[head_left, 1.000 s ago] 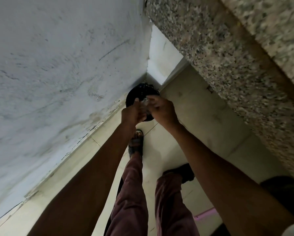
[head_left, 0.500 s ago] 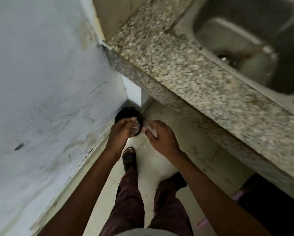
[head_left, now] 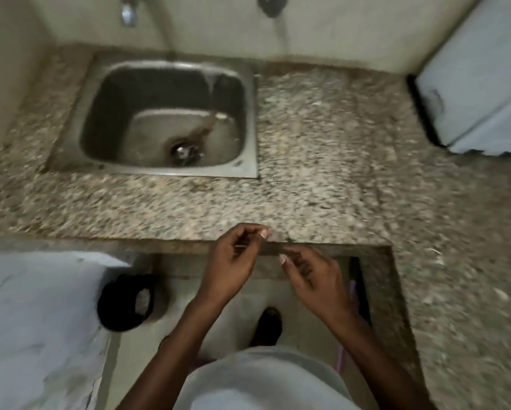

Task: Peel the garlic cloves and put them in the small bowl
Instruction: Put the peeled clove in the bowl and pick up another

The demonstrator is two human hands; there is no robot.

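Head view — speckled granite counter (head_left: 322,137), steel sink (head_left: 248,170) inset, pale walls.

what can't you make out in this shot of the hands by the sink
- Head view: whatever the left hand and right hand pinch is too small and blurred to name; garlic or peel, cannot tell.
- The small bowl is not in view.
- The contents of the black bin on the floor are dark and blurred.
- The tap is cut off by the top edge.
- The brown streak in the sink is smeared.
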